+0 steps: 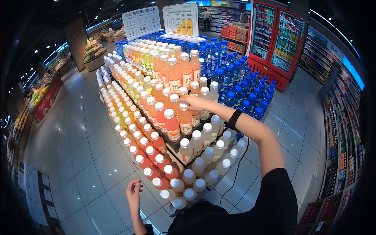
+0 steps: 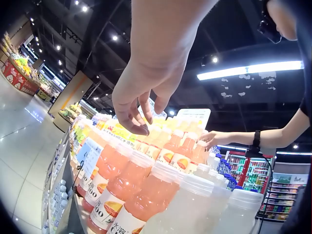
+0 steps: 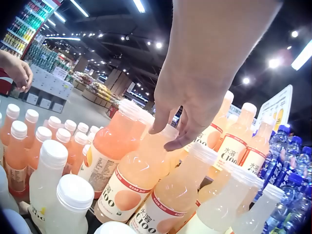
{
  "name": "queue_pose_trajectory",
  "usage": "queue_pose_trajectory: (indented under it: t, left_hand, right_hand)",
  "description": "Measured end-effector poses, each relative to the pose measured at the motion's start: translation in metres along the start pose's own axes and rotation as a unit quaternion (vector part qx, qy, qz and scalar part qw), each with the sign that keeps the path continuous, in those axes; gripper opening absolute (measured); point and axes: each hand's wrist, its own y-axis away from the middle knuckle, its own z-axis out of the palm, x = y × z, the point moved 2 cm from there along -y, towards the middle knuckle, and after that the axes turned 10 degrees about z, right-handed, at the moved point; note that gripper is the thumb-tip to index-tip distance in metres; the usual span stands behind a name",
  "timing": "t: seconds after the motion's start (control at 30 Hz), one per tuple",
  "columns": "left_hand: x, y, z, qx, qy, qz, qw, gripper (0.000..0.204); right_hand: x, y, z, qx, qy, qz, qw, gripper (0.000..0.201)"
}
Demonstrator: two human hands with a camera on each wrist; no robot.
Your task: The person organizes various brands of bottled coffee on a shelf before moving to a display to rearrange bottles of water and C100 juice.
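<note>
A stepped display [image 1: 172,149] holds rows of white-capped drink bottles in orange, pink, yellow and pale colours. My right hand [image 1: 190,103] reaches over the upper tiers, and its fingers curl round the cap of a peach-orange bottle [image 1: 185,119]. In the right wrist view, the right hand [image 3: 168,134] hangs over that bottle [image 3: 141,185], thumb and fingers on either side of the hidden cap. My left hand [image 1: 134,188] hovers by the display's low front corner, fingers relaxed and holding nothing. In the left wrist view, the left hand [image 2: 141,119] hangs loosely curled above pink bottles [image 2: 146,195].
Blue-capped water bottles [image 1: 239,90] fill the display's right side. Two sign boards [image 1: 180,21] stand on top. Red drink coolers [image 1: 274,39] stand behind on the right, and stocked shelves [image 1: 340,129] line the right aisle. Tiled floor [image 1: 78,149] stretches to the left. A person [image 1: 206,17] stands far back.
</note>
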Motion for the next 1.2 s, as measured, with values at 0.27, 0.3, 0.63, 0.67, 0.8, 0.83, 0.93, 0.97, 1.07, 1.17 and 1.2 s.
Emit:
queue_pose_trajectory:
  t: [0.27, 0.3, 0.63, 0.67, 0.8, 0.83, 0.93, 0.97, 1.07, 1.17, 1.2]
  left_hand:
    - [-0.003, 0.004, 0.002, -0.01, -0.011, 0.014, 1.0, 0.018]
    - [-0.002, 0.005, 0.002, -0.013, -0.015, 0.016, 1.0, 0.018]
    - [-0.013, 0.037, -0.01, 0.045, -0.037, -0.046, 0.997, 0.016]
    - [-0.015, 0.041, -0.013, 0.054, -0.039, -0.051, 0.996, 0.016]
    - [-0.005, 0.039, -0.009, 0.065, -0.067, -0.056, 0.994, 0.015]
    - [-0.001, 0.041, -0.006, 0.065, -0.072, -0.059, 0.994, 0.015]
    - [0.007, 0.035, 0.005, 0.051, -0.068, -0.046, 0.995, 0.017]
    - [0.008, 0.032, 0.009, 0.041, -0.065, -0.042, 0.996, 0.017]
    - [0.009, 0.028, 0.021, 0.009, -0.057, -0.031, 0.998, 0.018]
    - [0.009, 0.025, 0.028, -0.014, -0.051, -0.023, 0.998, 0.018]
    - [0.008, 0.025, 0.027, -0.018, -0.049, -0.022, 0.998, 0.018]
  right_hand:
    - [-0.016, 0.023, -0.007, -0.008, 0.017, 0.074, 0.997, 0.053]
    - [-0.019, 0.025, -0.012, 0.04, 0.041, 0.06, 0.997, 0.051]
    - [-0.147, 0.136, -0.135, 0.372, -0.115, -0.203, 0.898, 0.012]
    - [-0.157, 0.159, -0.146, 0.359, -0.114, -0.224, 0.899, 0.017]
    - [-0.193, 0.261, -0.167, 0.425, -0.115, -0.392, 0.808, 0.019]
    - [-0.193, 0.273, -0.169, 0.406, -0.111, -0.41, 0.809, 0.017]
    - [-0.2, 0.296, -0.181, 0.364, -0.101, -0.427, 0.822, 0.015]
    - [-0.208, 0.302, -0.183, 0.375, -0.111, -0.4, 0.829, 0.015]
    - [-0.22, 0.315, -0.177, 0.398, -0.111, -0.396, 0.82, 0.013]
    - [-0.228, 0.307, -0.175, 0.444, -0.052, -0.483, 0.753, 0.014]
    - [-0.236, 0.306, -0.172, 0.476, -0.052, -0.472, 0.74, 0.014]
